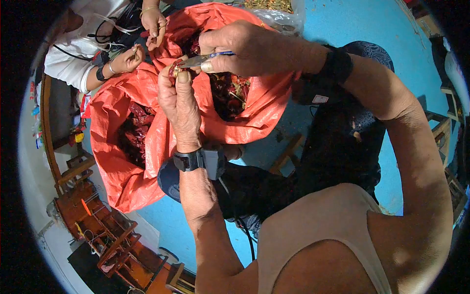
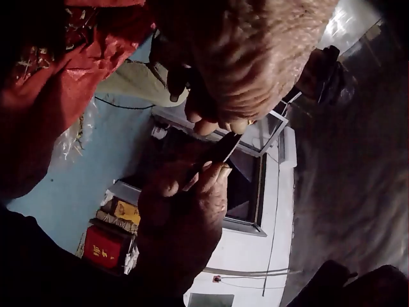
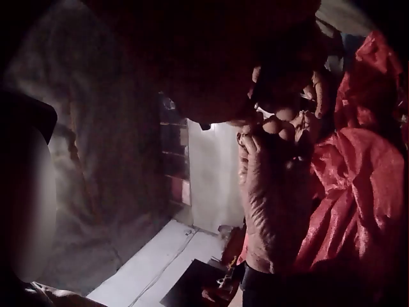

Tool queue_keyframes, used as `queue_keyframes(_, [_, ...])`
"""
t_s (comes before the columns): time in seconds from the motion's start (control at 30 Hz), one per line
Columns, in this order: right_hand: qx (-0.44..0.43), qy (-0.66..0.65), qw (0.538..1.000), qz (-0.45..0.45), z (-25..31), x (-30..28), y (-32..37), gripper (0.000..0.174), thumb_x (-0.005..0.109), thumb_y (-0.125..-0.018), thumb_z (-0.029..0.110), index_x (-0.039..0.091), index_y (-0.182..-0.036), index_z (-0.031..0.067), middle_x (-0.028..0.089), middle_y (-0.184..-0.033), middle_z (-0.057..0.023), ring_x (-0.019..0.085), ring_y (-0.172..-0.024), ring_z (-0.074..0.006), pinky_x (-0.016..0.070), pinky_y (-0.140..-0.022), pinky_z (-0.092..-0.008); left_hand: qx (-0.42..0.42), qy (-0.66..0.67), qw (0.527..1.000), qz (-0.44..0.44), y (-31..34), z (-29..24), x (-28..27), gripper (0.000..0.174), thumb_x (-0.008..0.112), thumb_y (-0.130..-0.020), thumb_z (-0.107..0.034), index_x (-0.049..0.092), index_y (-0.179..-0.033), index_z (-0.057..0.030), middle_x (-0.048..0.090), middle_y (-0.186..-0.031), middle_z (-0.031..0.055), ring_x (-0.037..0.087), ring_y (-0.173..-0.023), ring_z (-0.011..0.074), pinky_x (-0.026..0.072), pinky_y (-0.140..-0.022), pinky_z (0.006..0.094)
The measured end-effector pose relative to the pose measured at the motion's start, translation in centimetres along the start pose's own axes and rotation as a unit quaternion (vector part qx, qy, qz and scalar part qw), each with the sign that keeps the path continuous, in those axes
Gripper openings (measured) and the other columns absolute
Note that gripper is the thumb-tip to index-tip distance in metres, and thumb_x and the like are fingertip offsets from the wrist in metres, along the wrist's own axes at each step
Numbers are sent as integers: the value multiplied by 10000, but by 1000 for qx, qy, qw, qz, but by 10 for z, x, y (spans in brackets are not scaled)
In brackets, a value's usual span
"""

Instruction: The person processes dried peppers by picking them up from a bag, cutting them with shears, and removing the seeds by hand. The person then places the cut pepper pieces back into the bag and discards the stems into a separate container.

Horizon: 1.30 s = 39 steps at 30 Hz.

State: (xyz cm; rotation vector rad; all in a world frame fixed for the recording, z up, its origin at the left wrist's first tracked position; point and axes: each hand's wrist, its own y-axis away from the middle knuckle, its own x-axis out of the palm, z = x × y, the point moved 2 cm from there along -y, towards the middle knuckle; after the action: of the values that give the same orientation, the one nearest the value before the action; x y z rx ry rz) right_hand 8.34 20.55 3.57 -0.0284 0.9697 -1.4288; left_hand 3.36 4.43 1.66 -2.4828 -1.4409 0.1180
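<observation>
The handles of the scissors [image 1: 197, 61] are covered by the right hand [image 1: 240, 46]; only the blades are seen. The red piece [image 1: 173, 69] pinched by the left hand [image 1: 178, 103] is largely hidden by fingers and is perhaps a dried chilli. In the right wrist view both are lost in shadow. The second person [image 1: 73, 56] is cut off at the edge.
</observation>
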Motion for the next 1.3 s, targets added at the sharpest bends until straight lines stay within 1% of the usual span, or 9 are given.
queue_keyframes(0.1, [-94,76,992,-44,7,-1,0,200,579,-771,197,485,-724,27,451,-566,-115,492,-515,-270,378,-485,-351,31,-60,998,-13,0,2,-2,224,523,-853,-173,497,-993,-1,557,-911,71,526,-826,112,428,-768,245])
queue_keyframes(0.53, [-33,87,991,-95,15,9,-4,199,588,-760,197,482,-725,33,447,-526,-112,490,-479,-266,375,-467,-357,34,-6,998,-53,-3,-4,3,227,536,-848,-188,478,-1001,-31,534,-910,30,493,-784,93,404,-720,211])
queue_keyframes(0.63, [-35,-21,995,-89,16,13,-10,202,548,-805,221,499,-735,38,425,-520,-36,444,-461,-140,358,-444,-281,39,70,996,-44,-8,-7,5,233,535,-847,-187,466,-1014,-40,534,-918,26,494,-758,94,407,-703,215])
queue_keyframes(0.7, [302,-309,902,22,24,12,-14,217,493,-848,231,505,-737,44,387,-539,24,394,-503,-50,324,-445,-208,37,78,996,-34,-8,-7,3,233,534,-847,-186,464,-1014,-40,537,-929,28,503,-764,102,414,-710,228])
queue_keyframes(0.87, [75,-413,906,-51,15,-28,-24,189,455,-865,174,503,-746,36,406,-586,9,446,-505,-88,342,-440,-226,-4,104,995,4,0,-5,6,259,523,-850,-180,461,-1032,-6,579,-886,117,559,-806,180,432,-787,306])
queue_keyframes(1.0, [357,-539,756,99,7,-37,-44,255,566,-788,213,461,-781,-19,389,-589,-61,423,-497,-163,369,-469,-294,11,143,990,-4,-3,-4,-1,294,544,-837,-221,461,-1033,-19,574,-904,83,557,-836,176,451,-776,327])
queue_keyframes(1.03, [159,-373,914,2,5,-23,-40,230,559,-795,190,461,-772,-17,403,-588,-63,431,-505,-161,367,-477,-294,13,139,990,-5,-4,-5,-2,305,551,-833,-229,457,-1036,-22,572,-909,85,557,-836,179,451,-775,328])
queue_keyframes(1.07, [-58,-171,979,-95,17,-18,-38,207,551,-802,167,462,-762,-16,417,-587,-65,440,-513,-160,365,-486,-293,16,134,991,-6,-4,-6,-4,316,557,-828,-236,454,-1038,-25,569,-915,87,556,-836,181,452,-775,329])
queue_keyframes(1.3, [17,-12,999,46,28,-25,-26,222,503,-842,225,449,-766,23,461,-591,-53,450,-527,-156,367,-492,-289,19,113,993,-3,-2,-11,-4,351,577,-815,-246,438,-1048,-24,529,-987,67,525,-877,168,428,-811,309])
